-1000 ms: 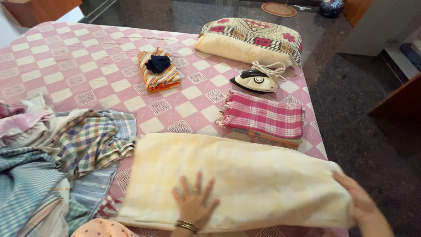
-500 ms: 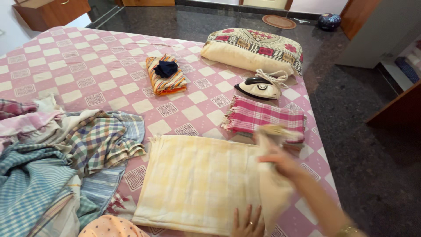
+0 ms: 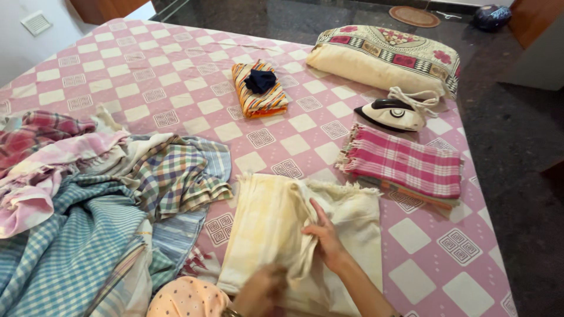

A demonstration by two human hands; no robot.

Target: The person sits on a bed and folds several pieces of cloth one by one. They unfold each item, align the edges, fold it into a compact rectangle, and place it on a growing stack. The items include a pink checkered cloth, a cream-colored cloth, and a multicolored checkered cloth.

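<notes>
A pale yellow checked towel (image 3: 276,223) lies half folded on the pink checked bed sheet (image 3: 176,88) in front of me. My right hand (image 3: 326,238) grips a folded-over flap of it near the middle. My left hand (image 3: 261,290) is blurred at the bottom edge and presses on the towel's near end. A folded pink plaid towel (image 3: 405,164) sits just right of the yellow one.
A heap of unfolded checked cloths (image 3: 88,199) fills the left. A white and black iron (image 3: 390,113) lies beside a pillow (image 3: 382,58) at the back right. A folded orange striped cloth with a dark item (image 3: 259,88) sits mid-bed. Dark floor lies to the right.
The yellow towel's right side has been folded over toward the left, making it narrower. My right hand moved left with the flap; my left hand shifted left along the near edge.
</notes>
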